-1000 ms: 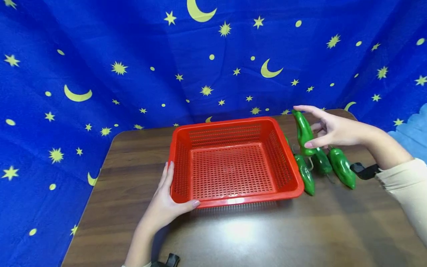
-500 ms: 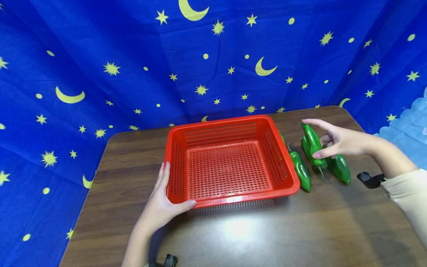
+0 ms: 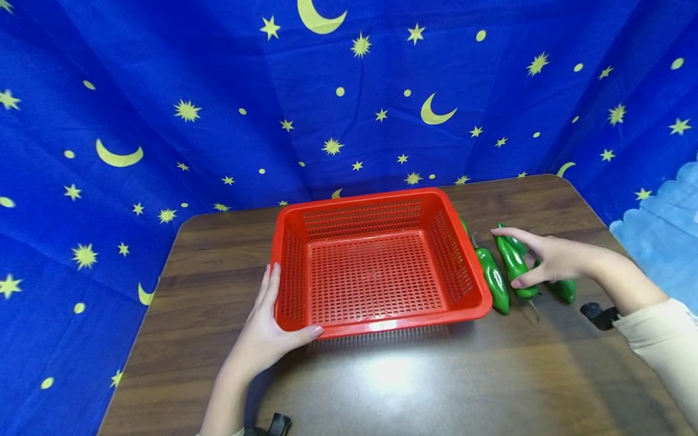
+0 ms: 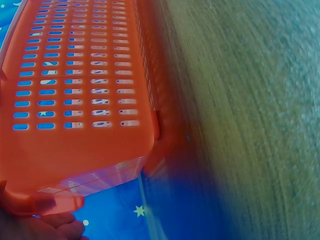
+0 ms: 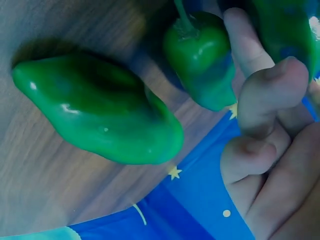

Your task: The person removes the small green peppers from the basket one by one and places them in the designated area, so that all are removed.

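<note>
A red perforated plastic basket [image 3: 376, 278] stands on the table. My left hand [image 3: 262, 333] grips its near left corner, thumb over the front rim and fingers along the left side. Bent fingertips [image 4: 65, 227] show by the rim in the left wrist view. To the basket's right, my right hand [image 3: 558, 259] holds a green pepper [image 3: 511, 260] between thumb and fingers, low among other green peppers. One pepper [image 3: 493, 281] lies against the basket's right side. Another pepper [image 3: 564, 289] is partly hidden by my right hand. The right wrist view shows two peppers lying beside my curled fingers.
The brown wooden table [image 3: 436, 387] has rounded far corners. Behind it hangs a blue curtain [image 3: 218, 60] with yellow stars and moons. Black camera mounts sit at both wrists, the right mount [image 3: 600, 316] close to the peppers. Light blue scalloped fabric [image 3: 662, 218] shows at the right.
My right hand has moved down and slightly right, lowering the held pepper from above the others to among them at the table. My left hand keeps its grip on the basket.
</note>
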The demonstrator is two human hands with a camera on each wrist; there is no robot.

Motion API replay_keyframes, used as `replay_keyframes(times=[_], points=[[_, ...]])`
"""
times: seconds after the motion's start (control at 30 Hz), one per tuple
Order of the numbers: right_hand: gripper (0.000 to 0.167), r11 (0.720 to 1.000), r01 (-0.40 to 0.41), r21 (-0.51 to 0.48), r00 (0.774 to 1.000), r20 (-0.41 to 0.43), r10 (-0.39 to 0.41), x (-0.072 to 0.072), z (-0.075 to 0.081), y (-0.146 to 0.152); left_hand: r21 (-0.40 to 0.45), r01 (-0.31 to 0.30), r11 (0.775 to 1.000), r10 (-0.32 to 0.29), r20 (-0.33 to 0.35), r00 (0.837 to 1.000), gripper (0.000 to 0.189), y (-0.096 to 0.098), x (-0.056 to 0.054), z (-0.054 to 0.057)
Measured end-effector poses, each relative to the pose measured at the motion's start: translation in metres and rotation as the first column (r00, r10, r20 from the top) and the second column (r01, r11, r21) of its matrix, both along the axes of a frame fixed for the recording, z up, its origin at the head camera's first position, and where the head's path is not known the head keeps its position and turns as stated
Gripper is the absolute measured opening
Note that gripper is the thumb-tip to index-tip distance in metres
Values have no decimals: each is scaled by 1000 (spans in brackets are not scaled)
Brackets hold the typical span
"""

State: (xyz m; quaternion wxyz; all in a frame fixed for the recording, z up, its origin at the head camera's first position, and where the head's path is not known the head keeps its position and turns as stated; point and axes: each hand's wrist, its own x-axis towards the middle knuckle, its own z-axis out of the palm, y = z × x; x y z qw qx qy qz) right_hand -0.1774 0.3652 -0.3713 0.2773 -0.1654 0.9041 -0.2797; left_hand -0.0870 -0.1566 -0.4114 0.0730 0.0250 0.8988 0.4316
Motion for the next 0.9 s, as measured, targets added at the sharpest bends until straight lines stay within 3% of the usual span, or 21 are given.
replay_keyframes(times=[0.3,0.63,0.9], points=[[112,994,-31,108,995,94,21,-3,-9,-8,5,-3,1000,3,-2,1000,129,-1,3,0],[109,970,-120,212,992,-13,126,-5,-23,-10,5,-12,1000,12,5,1000,129,-1,5,3],[115,986,-49,162,995,91,35,2,-18,-7,-7,-2,1000,3,10,1000,129,1,2,2]])
